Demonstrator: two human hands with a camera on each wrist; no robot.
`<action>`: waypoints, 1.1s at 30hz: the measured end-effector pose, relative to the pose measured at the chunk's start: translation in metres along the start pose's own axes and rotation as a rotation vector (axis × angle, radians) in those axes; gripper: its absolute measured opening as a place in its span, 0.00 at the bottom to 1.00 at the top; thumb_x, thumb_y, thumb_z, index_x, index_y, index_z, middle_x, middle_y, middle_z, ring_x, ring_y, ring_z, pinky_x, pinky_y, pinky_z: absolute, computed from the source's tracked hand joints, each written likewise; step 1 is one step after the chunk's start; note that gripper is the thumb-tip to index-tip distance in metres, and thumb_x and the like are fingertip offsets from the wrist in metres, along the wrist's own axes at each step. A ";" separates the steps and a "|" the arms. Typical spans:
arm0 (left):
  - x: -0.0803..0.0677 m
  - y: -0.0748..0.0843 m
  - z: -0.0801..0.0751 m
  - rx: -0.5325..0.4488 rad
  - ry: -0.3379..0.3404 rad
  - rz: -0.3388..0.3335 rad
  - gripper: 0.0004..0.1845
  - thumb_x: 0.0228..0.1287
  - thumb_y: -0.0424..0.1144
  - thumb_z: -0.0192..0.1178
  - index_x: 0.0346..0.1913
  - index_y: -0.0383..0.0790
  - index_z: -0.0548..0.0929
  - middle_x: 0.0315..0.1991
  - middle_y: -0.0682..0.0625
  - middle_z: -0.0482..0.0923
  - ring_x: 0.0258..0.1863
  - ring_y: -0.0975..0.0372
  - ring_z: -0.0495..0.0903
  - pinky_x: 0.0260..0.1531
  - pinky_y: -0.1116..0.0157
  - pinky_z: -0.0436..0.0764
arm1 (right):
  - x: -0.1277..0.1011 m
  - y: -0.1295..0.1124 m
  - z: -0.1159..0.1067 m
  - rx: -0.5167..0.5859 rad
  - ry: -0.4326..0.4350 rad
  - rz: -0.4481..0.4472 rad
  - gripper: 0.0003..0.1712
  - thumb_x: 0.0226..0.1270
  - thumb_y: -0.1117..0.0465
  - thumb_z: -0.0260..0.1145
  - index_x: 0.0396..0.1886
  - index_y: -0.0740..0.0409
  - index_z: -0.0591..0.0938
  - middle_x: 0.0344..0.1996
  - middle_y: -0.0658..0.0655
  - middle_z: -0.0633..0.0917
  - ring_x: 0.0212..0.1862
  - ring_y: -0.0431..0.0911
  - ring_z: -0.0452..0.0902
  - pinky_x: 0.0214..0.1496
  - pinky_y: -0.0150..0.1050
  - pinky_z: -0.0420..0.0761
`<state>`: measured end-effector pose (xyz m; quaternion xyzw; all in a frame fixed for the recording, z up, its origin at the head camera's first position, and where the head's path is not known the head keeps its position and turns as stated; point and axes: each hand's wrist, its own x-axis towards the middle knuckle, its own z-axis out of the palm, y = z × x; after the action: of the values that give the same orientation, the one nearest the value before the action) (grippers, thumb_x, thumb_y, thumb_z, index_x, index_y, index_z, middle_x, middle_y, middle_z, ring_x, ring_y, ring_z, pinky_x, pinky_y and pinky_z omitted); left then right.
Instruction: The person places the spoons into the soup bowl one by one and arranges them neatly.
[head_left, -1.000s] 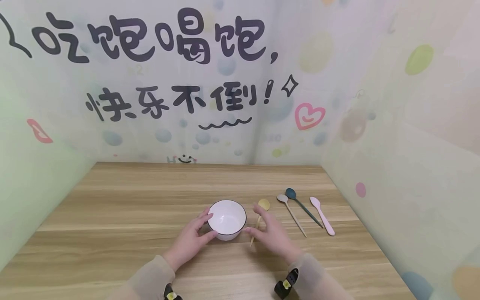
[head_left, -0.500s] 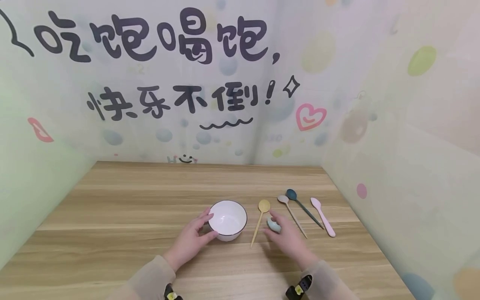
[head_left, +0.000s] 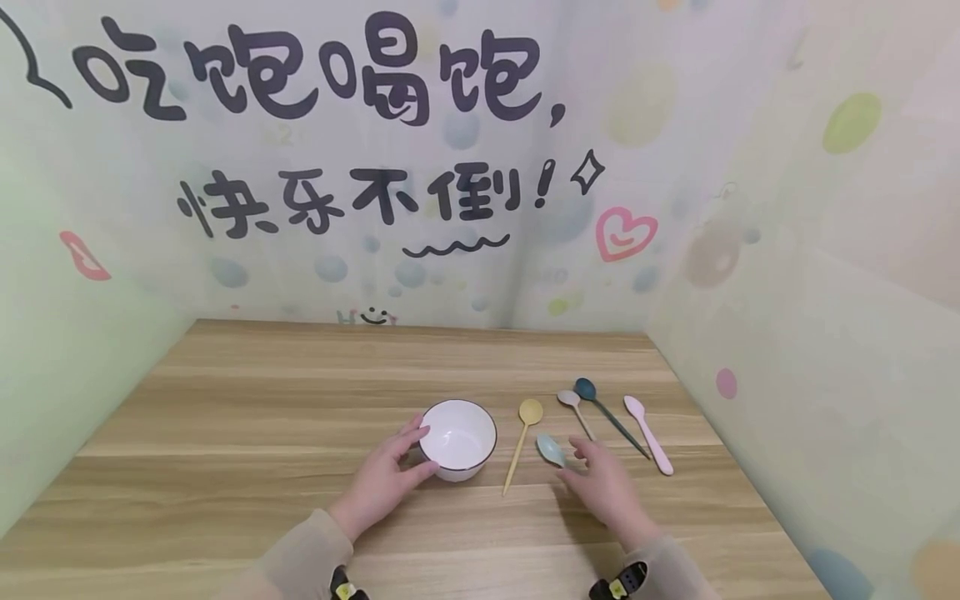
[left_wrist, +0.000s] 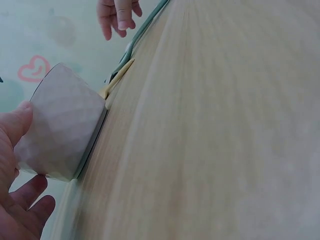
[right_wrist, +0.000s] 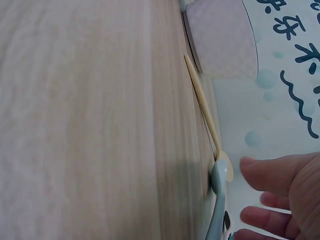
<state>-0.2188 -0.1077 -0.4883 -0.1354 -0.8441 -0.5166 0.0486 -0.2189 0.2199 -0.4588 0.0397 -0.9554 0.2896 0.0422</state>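
Observation:
A white bowl (head_left: pixel 456 435) with a dark rim stands upright on the wooden table. My left hand (head_left: pixel 386 471) holds its left side, thumb at the front and fingers along the wall; the left wrist view shows the bowl's faceted outside (left_wrist: pixel 62 122) between them. My right hand (head_left: pixel 603 483) hovers over the handle of a pale blue spoon (head_left: pixel 550 449), fingers loosely bent and holding nothing. That handle is mostly hidden under the hand in the head view. Between bowl and pale blue spoon lies a yellow spoon (head_left: pixel 517 450).
Right of these lie a beige spoon (head_left: pixel 570 398), partly behind my right hand, a dark teal spoon (head_left: pixel 611 417) and a pink spoon (head_left: pixel 648 435). A printed wall (head_left: pixel 420 283) closes off the table's (head_left: pixel 262 400) back; side walls flank it.
My right hand has moved right, off the yellow spoon and past the head of the pale blue spoon, uncovering both. My left hand stays at the bowl.

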 end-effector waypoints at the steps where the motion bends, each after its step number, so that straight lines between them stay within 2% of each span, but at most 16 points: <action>1: 0.000 0.000 0.000 0.000 0.000 0.000 0.31 0.57 0.44 0.70 0.62 0.34 0.75 0.71 0.45 0.62 0.70 0.51 0.61 0.64 0.51 0.68 | -0.001 0.001 -0.001 -0.004 -0.007 0.014 0.30 0.58 0.58 0.72 0.59 0.65 0.77 0.46 0.62 0.82 0.48 0.57 0.78 0.49 0.54 0.79; 8: -0.001 0.001 -0.001 -0.009 0.002 -0.002 0.32 0.57 0.44 0.70 0.62 0.33 0.75 0.71 0.46 0.62 0.70 0.51 0.61 0.64 0.51 0.68 | -0.009 0.010 -0.007 -0.034 -0.045 0.062 0.31 0.53 0.57 0.75 0.55 0.66 0.79 0.40 0.60 0.81 0.43 0.53 0.78 0.45 0.53 0.79; 12: -0.001 0.002 -0.001 -0.005 0.005 0.003 0.32 0.57 0.44 0.70 0.62 0.33 0.76 0.71 0.46 0.62 0.70 0.50 0.61 0.64 0.51 0.68 | -0.014 0.015 -0.006 -0.031 -0.047 0.084 0.30 0.50 0.57 0.76 0.52 0.65 0.81 0.36 0.57 0.79 0.38 0.49 0.75 0.38 0.47 0.78; 17: -0.001 0.002 -0.001 -0.005 0.005 0.007 0.31 0.57 0.44 0.70 0.62 0.33 0.76 0.71 0.45 0.62 0.69 0.50 0.61 0.64 0.51 0.67 | -0.017 0.020 -0.002 -0.007 -0.040 0.086 0.23 0.50 0.60 0.77 0.47 0.61 0.83 0.32 0.55 0.76 0.33 0.45 0.70 0.32 0.38 0.72; 24: 0.000 0.002 -0.001 -0.004 0.001 0.007 0.31 0.57 0.43 0.70 0.62 0.34 0.76 0.71 0.45 0.62 0.69 0.50 0.61 0.64 0.51 0.68 | -0.017 0.025 -0.001 0.018 -0.018 0.097 0.20 0.49 0.61 0.77 0.42 0.63 0.84 0.31 0.55 0.77 0.33 0.45 0.70 0.31 0.37 0.72; 33: 0.000 0.002 -0.001 -0.016 -0.001 0.003 0.31 0.57 0.43 0.70 0.62 0.34 0.76 0.71 0.45 0.62 0.69 0.50 0.61 0.64 0.51 0.68 | -0.019 0.025 0.000 0.011 -0.003 0.102 0.16 0.49 0.59 0.77 0.37 0.60 0.86 0.32 0.55 0.76 0.32 0.45 0.70 0.31 0.38 0.72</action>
<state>-0.2186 -0.1075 -0.4865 -0.1371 -0.8397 -0.5233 0.0479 -0.2025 0.2418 -0.4752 -0.0085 -0.9545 0.2968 0.0259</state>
